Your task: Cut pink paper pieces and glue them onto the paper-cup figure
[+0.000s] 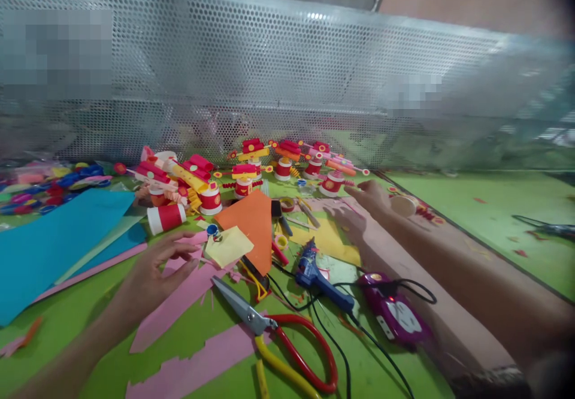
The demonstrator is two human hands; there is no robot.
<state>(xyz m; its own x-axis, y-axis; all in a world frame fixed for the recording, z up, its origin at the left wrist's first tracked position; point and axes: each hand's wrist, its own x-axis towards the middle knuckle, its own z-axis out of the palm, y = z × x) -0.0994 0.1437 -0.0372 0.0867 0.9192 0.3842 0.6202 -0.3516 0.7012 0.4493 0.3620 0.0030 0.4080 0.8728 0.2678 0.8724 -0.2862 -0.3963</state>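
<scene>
My left hand is over pink paper strips at the left, its fingers loosely apart and holding nothing I can see. Close to its fingertips are a yellow paper square and a small blue cap. Stretched far forward, my right hand has its fingers extended, just right of a red-and-white paper-cup figure. Beside its wrist lies another cup figure, tipped over and partly hidden. Several similar figures with rolled paper tops stand along the back.
Large scissors lie spread in front, near a blue glue gun and a purple power strip with trailing black cords. Blue sheets, orange paper and a tipped cup are leftward. A perforated metal panel bounds the back.
</scene>
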